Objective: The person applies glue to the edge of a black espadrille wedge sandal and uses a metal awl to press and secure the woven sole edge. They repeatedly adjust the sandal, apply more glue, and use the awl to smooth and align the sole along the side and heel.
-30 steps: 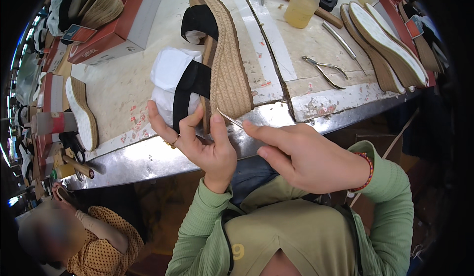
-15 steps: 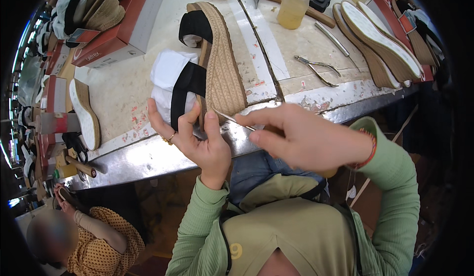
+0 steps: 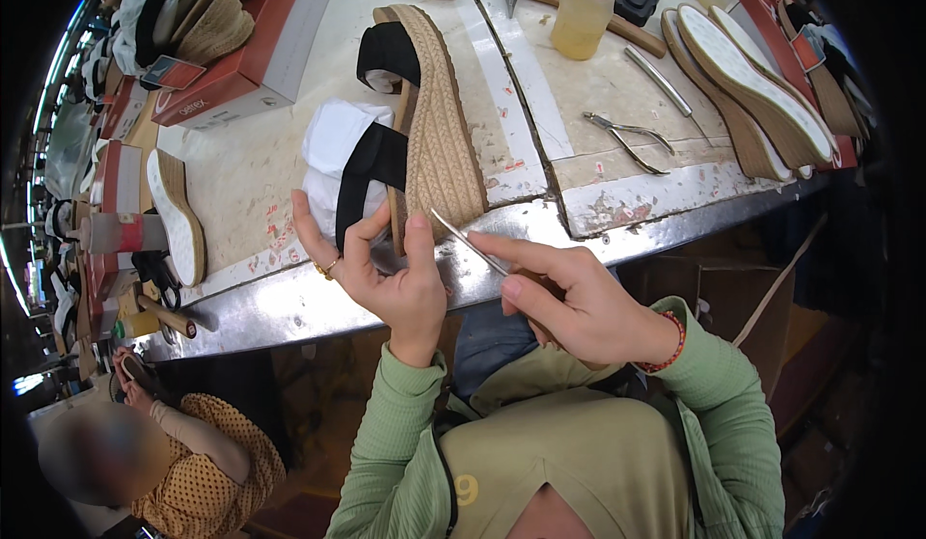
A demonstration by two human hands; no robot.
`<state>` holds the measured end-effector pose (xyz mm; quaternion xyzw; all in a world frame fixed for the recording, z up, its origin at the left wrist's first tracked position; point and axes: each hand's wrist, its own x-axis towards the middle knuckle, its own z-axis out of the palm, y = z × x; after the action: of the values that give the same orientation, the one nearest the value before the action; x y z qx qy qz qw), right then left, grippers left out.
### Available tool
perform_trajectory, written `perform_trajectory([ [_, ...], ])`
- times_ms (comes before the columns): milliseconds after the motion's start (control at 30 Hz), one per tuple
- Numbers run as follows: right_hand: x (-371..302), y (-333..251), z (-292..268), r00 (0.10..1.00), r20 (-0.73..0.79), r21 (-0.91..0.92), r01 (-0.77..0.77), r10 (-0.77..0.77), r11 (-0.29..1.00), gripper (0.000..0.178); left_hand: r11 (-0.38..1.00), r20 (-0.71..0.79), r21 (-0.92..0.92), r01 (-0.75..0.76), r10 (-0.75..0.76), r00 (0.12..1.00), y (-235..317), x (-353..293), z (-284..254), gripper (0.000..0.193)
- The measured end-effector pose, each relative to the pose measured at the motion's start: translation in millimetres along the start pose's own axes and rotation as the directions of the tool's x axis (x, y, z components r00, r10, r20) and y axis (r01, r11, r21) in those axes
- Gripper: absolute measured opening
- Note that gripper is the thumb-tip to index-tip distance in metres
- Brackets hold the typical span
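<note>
A wedge sandal [image 3: 439,134] with a braided rope sole and black straps lies on its side at the table's near edge. White paper [image 3: 333,138] stuffs it under the straps. My left hand [image 3: 386,278] grips the heel end, thumb on the braided side and fingers around the back. My right hand [image 3: 588,303] is closed on a thin metal tool [image 3: 473,248] with a slightly curved tip. The tip is at the braid beside my left thumb; whether it touches I cannot tell. The tool's rear end is hidden in my palm.
Nippers [image 3: 627,140], an awl [image 3: 666,85], a hammer [image 3: 579,6] and a pink-capped bottle [image 3: 582,18] lie or stand beyond, to the right. White-topped wedge soles [image 3: 757,85] are at far right. A shoe box [image 3: 256,61] stands back left; another person [image 3: 207,447] sits lower left.
My right hand has drawn back toward me and turned, so more of the metal tool shows and it tilts more steeply. My left hand keeps its hold on the sandal.
</note>
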<state>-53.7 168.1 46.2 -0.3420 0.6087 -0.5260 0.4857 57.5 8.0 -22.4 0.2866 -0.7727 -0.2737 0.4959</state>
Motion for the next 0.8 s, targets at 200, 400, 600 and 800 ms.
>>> perform_trajectory([
  [200,5.2,4.3,-2.9,0.999,0.032,0.008,-0.006,0.006,1.000,0.042,1.000,-0.021,-0.011,0.017,-0.017,1.000,2.7,0.5,3.4,0.012],
  [400,12.2,2.2,-15.4,0.993,0.118,-0.074,-0.007,0.015,0.997,0.043,0.994,-0.045,-0.097,0.049,-0.053,0.998,0.8,-0.4,5.8,0.012],
  [600,16.0,8.0,-21.3,0.970,0.211,0.211,-0.168,0.123,0.963,0.042,0.995,-0.050,-0.084,0.062,-0.066,0.997,1.5,-2.7,7.0,0.013],
  [800,19.1,14.4,-19.2,0.986,0.163,0.136,-0.050,0.027,0.989,0.044,0.992,-0.065,-0.105,0.067,-0.074,0.995,2.9,-3.7,9.9,0.011],
])
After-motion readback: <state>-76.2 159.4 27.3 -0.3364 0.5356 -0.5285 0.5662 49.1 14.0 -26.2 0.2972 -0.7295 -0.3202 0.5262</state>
